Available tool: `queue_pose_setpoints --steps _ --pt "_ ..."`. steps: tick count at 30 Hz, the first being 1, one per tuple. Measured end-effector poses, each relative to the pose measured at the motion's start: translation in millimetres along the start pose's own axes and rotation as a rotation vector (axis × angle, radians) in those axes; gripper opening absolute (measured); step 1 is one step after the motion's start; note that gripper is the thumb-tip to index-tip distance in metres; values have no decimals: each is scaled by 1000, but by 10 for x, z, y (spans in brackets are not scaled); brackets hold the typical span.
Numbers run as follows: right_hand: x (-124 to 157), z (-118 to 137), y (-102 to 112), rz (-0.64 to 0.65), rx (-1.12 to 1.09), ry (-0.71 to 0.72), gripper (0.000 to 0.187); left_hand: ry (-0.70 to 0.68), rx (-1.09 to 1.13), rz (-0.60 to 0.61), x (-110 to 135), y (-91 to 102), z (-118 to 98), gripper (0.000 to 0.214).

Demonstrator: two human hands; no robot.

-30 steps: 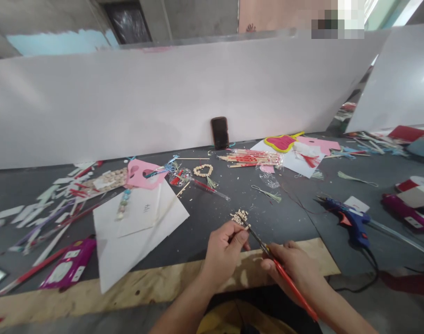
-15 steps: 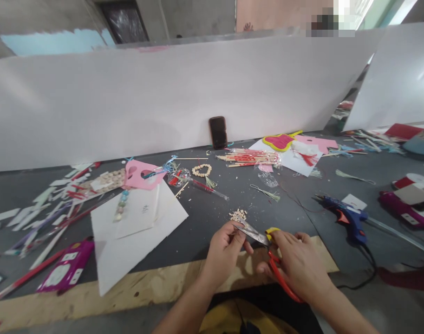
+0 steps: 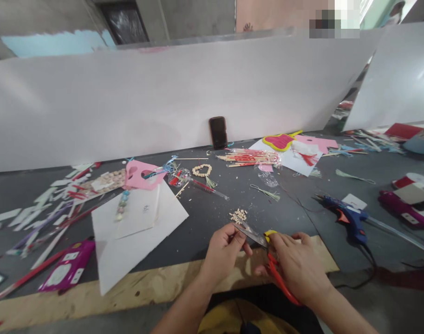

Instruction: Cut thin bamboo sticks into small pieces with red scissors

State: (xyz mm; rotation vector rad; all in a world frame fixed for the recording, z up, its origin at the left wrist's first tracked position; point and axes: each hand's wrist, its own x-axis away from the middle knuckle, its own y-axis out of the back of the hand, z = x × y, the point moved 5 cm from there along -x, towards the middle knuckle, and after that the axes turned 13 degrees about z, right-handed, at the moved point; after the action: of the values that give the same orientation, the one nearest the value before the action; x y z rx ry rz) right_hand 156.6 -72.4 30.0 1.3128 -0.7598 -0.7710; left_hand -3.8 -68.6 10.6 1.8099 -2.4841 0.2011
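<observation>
My right hand (image 3: 295, 266) is closed round red-handled scissors (image 3: 272, 264), whose metal blades (image 3: 250, 233) point left and away from me. My left hand (image 3: 224, 253) is pinched just under the blade tips, holding something too small to make out. Just beyond the blades lies a small heap of pale cut stick bits (image 3: 238, 215) on the dark grey table (image 3: 205, 208). Both hands hover over the light wooden board (image 3: 128, 287) at the table's near edge.
A blue glue gun (image 3: 344, 218) lies to the right, its cord trailing back. White paper sheets (image 3: 135, 227) and a pink cut-out (image 3: 142, 174) lie left. A bundle of sticks (image 3: 250, 157), a bead ring (image 3: 202, 170) and a phone (image 3: 218, 132) against the white partition (image 3: 163, 97) are behind.
A second ago my right hand held the scissors low along its red handle with the blades shut; it has since taken a full grip with the yellow part showing, and barely moved in the last half second.
</observation>
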Motion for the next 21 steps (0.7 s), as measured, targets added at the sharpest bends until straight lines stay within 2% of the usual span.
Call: queue_pose_setpoints --steps 4,10,16,21 --pt "2 9 5 -35 16 43 18 -15 -67 6 8 15 -46 26" --pt "-27 -12 -33 -80 21 81 28 -8 -114 -23 38 17 -75 27" --pt "-41 -13 -80 20 -12 88 32 -37 -109 -17 1 36 -107 23" --pt "-68 -19 -89 86 -28 54 26 -63 -124 -30 -10 63 -139 22"
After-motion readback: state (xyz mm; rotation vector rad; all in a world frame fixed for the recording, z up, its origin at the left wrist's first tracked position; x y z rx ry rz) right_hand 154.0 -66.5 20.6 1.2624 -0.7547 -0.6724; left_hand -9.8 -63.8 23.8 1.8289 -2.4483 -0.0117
